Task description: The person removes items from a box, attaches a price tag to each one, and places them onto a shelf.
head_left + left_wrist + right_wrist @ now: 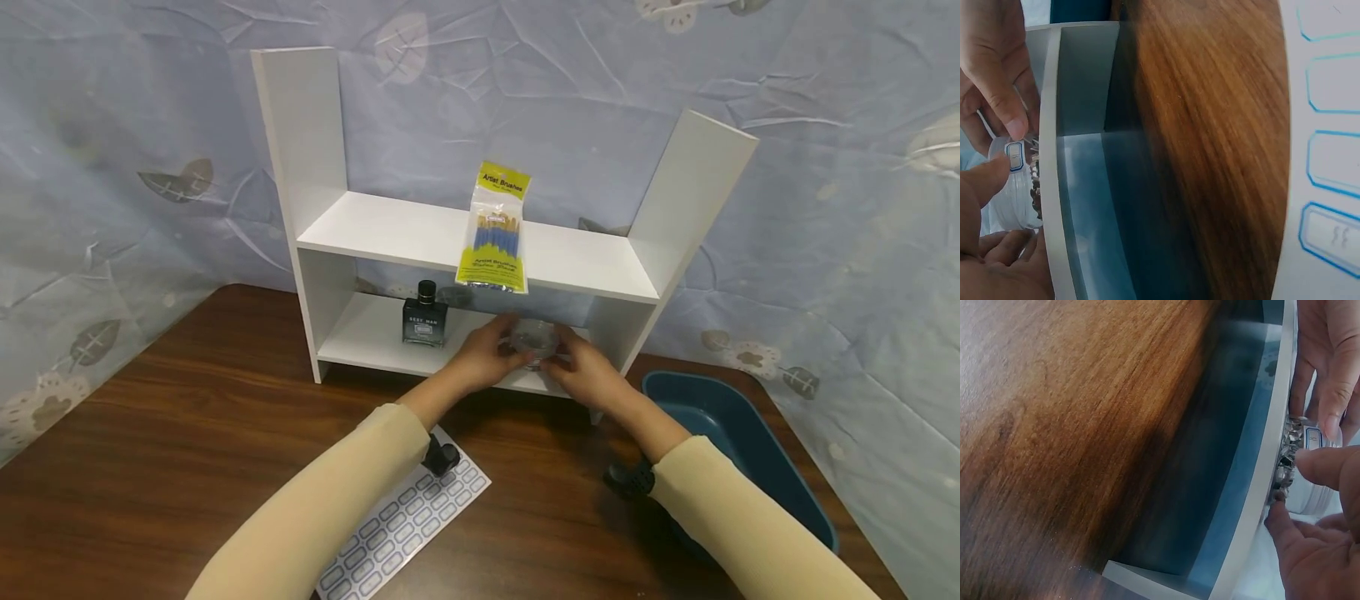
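A clear round plastic jar stands on the lower shelf near its right end, gripped from both sides. My left hand holds its left side, and my right hand curls round the right. Small shiny metal pieces lie at the bottom of the jar. On its side is a small white label with a blue border, with thumbs close to it. In both wrist views, fingers hide parts of the jar's wall.
The white shelf unit also carries a dark perfume bottle below and a pack of artist brushes at its upper board. A label sheet lies under my left forearm. A blue tray sits at right, partly behind my right arm.
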`<state>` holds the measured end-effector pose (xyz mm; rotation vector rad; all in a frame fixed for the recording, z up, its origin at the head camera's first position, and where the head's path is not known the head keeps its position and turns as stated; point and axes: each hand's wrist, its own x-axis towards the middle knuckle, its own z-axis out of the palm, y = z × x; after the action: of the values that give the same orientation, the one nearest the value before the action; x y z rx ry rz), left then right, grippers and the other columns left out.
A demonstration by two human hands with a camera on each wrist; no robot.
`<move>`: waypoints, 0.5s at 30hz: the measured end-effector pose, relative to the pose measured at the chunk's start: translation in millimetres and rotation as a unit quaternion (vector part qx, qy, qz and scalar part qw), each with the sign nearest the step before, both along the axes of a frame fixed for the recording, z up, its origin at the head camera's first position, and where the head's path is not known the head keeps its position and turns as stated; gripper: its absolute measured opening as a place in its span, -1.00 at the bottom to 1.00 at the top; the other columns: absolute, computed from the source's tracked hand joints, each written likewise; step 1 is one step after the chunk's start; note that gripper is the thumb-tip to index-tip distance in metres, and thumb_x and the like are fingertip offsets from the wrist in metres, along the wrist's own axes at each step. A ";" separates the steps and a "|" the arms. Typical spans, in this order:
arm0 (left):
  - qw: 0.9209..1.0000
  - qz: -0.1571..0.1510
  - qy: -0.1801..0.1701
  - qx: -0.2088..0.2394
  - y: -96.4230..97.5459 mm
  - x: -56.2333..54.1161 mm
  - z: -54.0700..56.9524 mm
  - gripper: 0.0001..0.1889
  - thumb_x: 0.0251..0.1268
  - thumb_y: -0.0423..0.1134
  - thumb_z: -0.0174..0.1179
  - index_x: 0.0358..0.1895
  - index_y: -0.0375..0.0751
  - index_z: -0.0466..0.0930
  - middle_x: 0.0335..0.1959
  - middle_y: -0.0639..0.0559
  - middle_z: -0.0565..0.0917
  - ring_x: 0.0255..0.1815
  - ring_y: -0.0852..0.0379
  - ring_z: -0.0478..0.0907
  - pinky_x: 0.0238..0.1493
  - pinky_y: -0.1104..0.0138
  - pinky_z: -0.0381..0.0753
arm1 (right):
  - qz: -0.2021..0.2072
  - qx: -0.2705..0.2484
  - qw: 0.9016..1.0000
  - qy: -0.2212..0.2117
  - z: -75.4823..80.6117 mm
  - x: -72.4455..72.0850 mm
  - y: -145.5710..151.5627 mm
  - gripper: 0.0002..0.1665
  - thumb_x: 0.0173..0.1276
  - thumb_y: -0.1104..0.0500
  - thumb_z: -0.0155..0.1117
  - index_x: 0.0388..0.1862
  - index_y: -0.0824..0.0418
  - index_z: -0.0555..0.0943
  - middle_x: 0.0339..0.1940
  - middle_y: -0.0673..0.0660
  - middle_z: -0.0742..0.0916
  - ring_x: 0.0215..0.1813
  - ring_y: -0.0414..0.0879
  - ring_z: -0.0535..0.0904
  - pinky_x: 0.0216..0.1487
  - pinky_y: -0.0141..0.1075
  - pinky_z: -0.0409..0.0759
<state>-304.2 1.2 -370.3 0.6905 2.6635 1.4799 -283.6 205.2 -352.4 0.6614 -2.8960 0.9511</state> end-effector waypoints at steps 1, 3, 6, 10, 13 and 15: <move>1.000 0.002 0.003 -0.004 0.0 0.2 -0.4 -0.17 0.43 -0.15 0.36 0.62 -0.31 0.14 0.61 -0.32 0.32 0.54 -0.27 0.43 0.51 0.04 0.52 | -0.003 0.001 1.000 -0.002 0.1 0.5 -0.1 -0.15 0.53 0.29 0.23 0.61 0.56 0.06 0.42 0.59 0.51 0.43 0.42 0.53 0.41 0.17 0.58; 1.000 0.009 0.015 -0.012 -0.4 1.0 -1.5 -0.11 0.40 -0.14 0.38 0.64 -0.34 0.08 0.63 -0.35 0.28 0.57 -0.28 0.38 0.56 0.01 0.45 | -0.013 0.004 1.000 -0.006 0.5 2.5 -0.4 -0.09 0.52 0.28 0.25 0.62 0.58 0.00 0.46 0.61 0.46 0.45 0.44 0.51 0.40 0.16 0.59; 0.999 0.026 0.041 -0.013 -2.3 3.0 -2.9 -0.09 0.40 -0.14 0.37 0.63 -0.40 0.06 0.62 -0.38 0.27 0.60 -0.30 0.32 0.60 -0.02 0.39 | -0.033 0.013 0.999 0.003 1.7 8.2 -1.0 -0.06 0.52 0.26 0.25 0.62 0.59 -0.03 0.53 0.62 0.36 0.47 0.48 0.46 0.38 0.19 0.59; 0.995 0.042 0.090 0.002 -6.8 9.7 -3.5 -0.26 0.44 -0.15 0.30 0.55 -0.38 0.24 0.50 -0.36 0.43 0.47 -0.29 0.46 0.47 -0.03 0.55 | -0.040 0.032 0.997 0.054 5.3 25.6 0.4 -0.16 0.58 0.19 0.22 0.60 0.55 0.08 0.50 0.61 0.39 0.43 0.49 0.49 0.33 0.23 0.62; 0.990 0.038 0.134 0.005 -11.3 18.7 -0.6 -0.43 0.48 -0.14 0.26 0.42 -0.36 0.41 0.34 -0.31 0.58 0.31 -0.27 0.57 0.31 -0.01 0.65 | -0.039 0.047 0.993 0.103 9.1 43.3 2.7 -0.36 0.62 0.11 0.20 0.49 0.45 0.34 0.35 0.47 0.58 0.31 0.36 0.61 0.22 0.18 0.70; 0.988 0.032 0.154 -0.004 -14.8 26.3 2.5 -0.53 0.51 -0.12 0.25 0.32 -0.33 0.51 0.25 -0.25 0.65 0.25 -0.22 0.62 0.26 0.01 0.68 | -0.040 0.063 0.988 0.134 11.7 56.3 5.0 -0.57 0.62 0.07 0.21 0.29 0.32 0.54 0.18 0.31 0.70 0.18 0.22 0.69 0.11 0.10 0.75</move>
<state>-277.9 -13.6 -367.8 0.9090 2.9389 1.4864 -227.3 210.1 -340.7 0.6211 -2.7343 0.6189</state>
